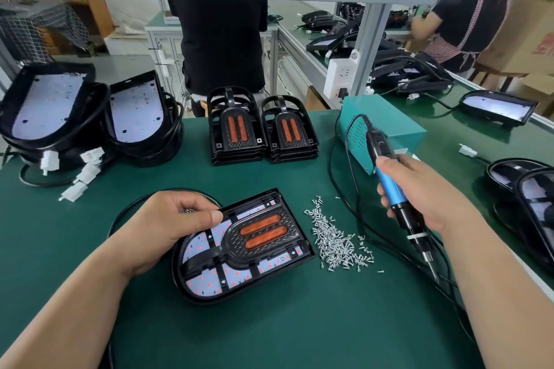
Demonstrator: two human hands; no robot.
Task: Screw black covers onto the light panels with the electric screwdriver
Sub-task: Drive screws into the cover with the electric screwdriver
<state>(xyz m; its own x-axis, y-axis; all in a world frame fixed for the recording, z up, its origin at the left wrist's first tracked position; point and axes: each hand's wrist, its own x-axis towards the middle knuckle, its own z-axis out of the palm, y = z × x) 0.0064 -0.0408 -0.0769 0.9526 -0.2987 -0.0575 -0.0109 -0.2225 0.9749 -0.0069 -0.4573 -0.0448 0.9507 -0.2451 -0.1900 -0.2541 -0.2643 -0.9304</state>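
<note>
At the far left corner of the green bench [269,323] two stacks of light panels [51,105] lean with their pale boards up, black cables and white connectors [87,171] trailing toward the left edge. No writing can be made out on them.

The left hand [180,219] lies near the middle of the bench. Its fingers are curled around some small screws [187,210], which glint between them, and its thumb lies flat on the upper left edge of the light panel [207,281]. That panel lies flat, toward the near edge. A black cover [260,234] with two orange strips sits on top of it, with red dots showing on the board around the cover.

At the far edge, behind the panel, stand two stacks of spare covers [236,129]. Just right of the panel a pile of loose screws [335,240] is spread on the mat.

The right hand [419,195] grasps the electric screwdriver [395,192] around its blue grip. The tool is tilted, its bit pointing down over the bench, well apart from the panel. Its cable runs to a teal box [386,132] behind it.

Along the right edge lie further panels [524,189]. Beyond the far right corner a cardboard box [530,24] carries red print, too cut off to read.
</note>
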